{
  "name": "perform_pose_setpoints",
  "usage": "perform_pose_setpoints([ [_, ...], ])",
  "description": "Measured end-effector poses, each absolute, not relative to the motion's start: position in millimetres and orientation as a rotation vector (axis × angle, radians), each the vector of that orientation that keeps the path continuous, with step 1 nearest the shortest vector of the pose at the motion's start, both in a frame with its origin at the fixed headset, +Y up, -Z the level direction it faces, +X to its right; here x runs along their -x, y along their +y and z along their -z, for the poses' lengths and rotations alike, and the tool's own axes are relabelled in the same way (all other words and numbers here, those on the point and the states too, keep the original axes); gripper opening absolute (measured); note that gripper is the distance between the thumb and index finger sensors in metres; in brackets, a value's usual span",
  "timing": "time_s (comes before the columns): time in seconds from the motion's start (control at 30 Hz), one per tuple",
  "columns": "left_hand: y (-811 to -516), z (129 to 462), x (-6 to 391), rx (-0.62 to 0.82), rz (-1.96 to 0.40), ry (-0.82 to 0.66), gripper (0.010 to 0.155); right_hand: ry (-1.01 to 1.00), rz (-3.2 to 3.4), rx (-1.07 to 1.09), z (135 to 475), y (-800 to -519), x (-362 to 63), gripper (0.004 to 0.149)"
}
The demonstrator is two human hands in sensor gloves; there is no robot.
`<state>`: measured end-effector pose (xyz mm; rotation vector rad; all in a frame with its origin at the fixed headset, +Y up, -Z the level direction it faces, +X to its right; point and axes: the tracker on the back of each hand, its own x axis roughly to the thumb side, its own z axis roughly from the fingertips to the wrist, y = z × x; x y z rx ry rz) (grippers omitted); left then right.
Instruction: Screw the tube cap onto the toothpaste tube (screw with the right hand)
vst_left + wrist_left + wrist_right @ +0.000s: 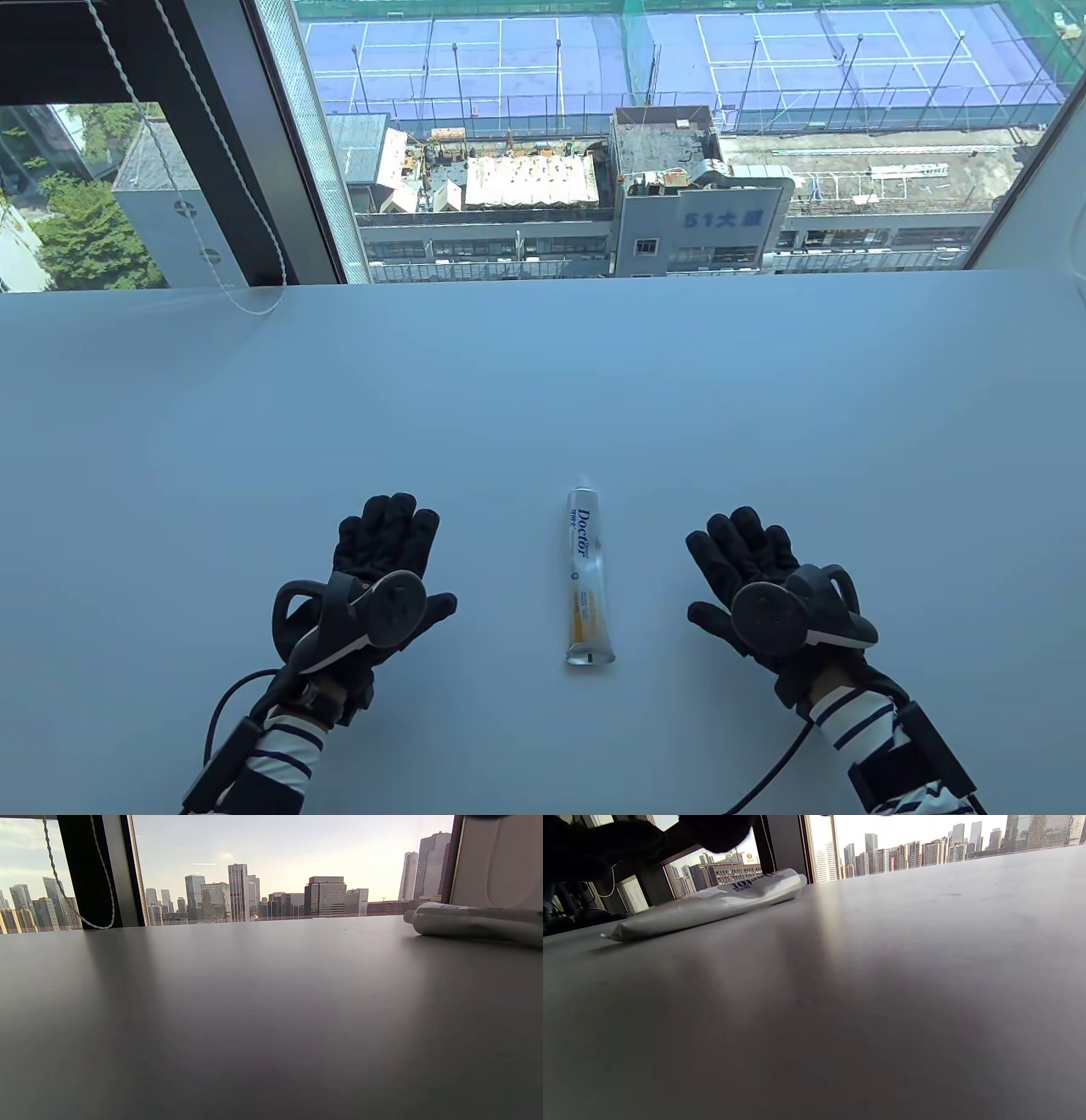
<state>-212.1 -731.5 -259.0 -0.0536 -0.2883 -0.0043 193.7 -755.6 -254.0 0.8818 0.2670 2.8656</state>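
A white toothpaste tube (585,577) with blue "Doctor" lettering lies on the white table (543,407), its neck end pointing away from me and its crimped end toward me. A small white cap or nozzle (581,485) sits at the far end; I cannot tell which. My left hand (386,552) rests flat and open on the table left of the tube. My right hand (747,560) rests flat and open on its right. Neither touches the tube. The tube also shows at the right of the left wrist view (475,923) and at the upper left of the right wrist view (712,906).
A large window (662,136) runs along the table's far edge. A blind cord (204,221) hangs at the far left, its loop touching the table. Cables run back from both wrists.
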Motion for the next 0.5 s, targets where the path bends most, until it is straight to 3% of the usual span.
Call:
perform_pose_setpoints([
  [0.27,-733.3,259.8,214.4,0.066,0.026,-0.285,0.113,0.328,-2.862,-0.863,255.4,-761.6,-195.0,0.076],
  [0.5,-735.3,259.4,212.5,0.082,0.045,-0.287,0.118,0.324,-2.868,-0.873,254.6,-762.1,-193.8,0.076],
])
